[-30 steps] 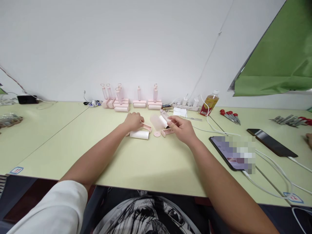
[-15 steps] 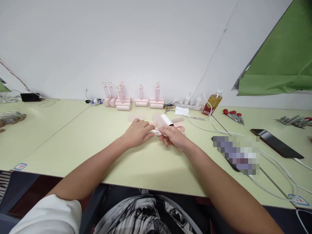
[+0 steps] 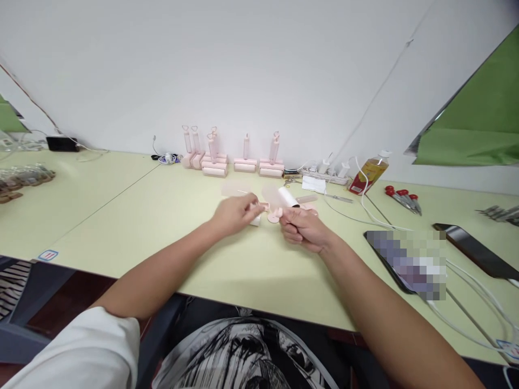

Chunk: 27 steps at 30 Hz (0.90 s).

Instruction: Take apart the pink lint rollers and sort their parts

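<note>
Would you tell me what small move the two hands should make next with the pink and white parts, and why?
Probably ease the left hand toward the right hand, so the pink piece it pinches meets the white roller. The two parts look nearly end to end, only slightly apart, just above the table.

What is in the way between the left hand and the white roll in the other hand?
Nothing big. The right hand holds the white roll above the table. Only a small pink part sits in the short gap, right at the fingertips of the left hand.
</note>
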Each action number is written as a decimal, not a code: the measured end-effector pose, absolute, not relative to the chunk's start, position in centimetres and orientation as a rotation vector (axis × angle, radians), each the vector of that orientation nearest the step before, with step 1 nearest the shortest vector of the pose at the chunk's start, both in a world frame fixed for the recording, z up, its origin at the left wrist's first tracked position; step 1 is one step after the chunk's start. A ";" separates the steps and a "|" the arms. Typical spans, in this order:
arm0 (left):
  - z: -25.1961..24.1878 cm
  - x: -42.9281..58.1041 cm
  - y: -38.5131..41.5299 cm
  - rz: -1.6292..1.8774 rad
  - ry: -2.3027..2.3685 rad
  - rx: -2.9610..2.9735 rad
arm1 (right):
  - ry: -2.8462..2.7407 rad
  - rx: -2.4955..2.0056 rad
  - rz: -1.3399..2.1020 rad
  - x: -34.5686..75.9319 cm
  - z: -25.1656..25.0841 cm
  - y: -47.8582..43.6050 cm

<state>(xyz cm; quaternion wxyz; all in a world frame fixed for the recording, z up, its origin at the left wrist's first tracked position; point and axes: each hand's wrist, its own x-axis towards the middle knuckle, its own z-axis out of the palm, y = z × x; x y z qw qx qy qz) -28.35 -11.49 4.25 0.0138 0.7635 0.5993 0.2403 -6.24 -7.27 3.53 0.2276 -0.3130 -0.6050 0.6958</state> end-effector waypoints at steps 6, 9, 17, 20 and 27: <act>4.9 -33.9 -9.4 0.688 2.009 2.189 | -2.176 -1.358 0.991 -6.9 2.2 -7.2; 4.0 -35.6 -8.4 0.507 2.120 2.115 | -2.258 -1.417 0.889 -7.8 1.0 -7.3; 2.5 -36.6 -7.2 0.472 2.349 1.623 | -1.992 -1.408 1.088 -7.9 0.7 -7.1; 2.2 -36.6 -7.1 0.517 2.264 1.622 | -1.944 -1.358 1.144 -7.9 0.3 -7.0; 1.9 -36.0 -6.8 0.676 2.260 1.708 | -1.794 -1.152 1.040 -7.7 0.6 -6.9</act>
